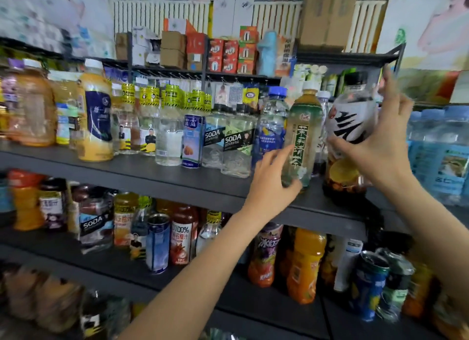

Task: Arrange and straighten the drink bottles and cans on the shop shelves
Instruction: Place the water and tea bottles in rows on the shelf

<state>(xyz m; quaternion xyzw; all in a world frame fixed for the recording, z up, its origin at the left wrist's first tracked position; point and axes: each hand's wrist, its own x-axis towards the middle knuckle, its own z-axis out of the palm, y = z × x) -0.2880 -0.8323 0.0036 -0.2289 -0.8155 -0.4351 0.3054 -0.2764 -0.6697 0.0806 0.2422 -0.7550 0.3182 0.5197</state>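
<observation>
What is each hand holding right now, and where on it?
The left hand grips the green tea bottle near its base. The right hand holds the black-and-white labelled bottle by its side, around the label.

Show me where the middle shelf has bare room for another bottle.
Bare front strip of the middle shelf, before the yellow bottle and blue can. Crowded around the green tea bottle, where left hand and right hand work.
</observation>
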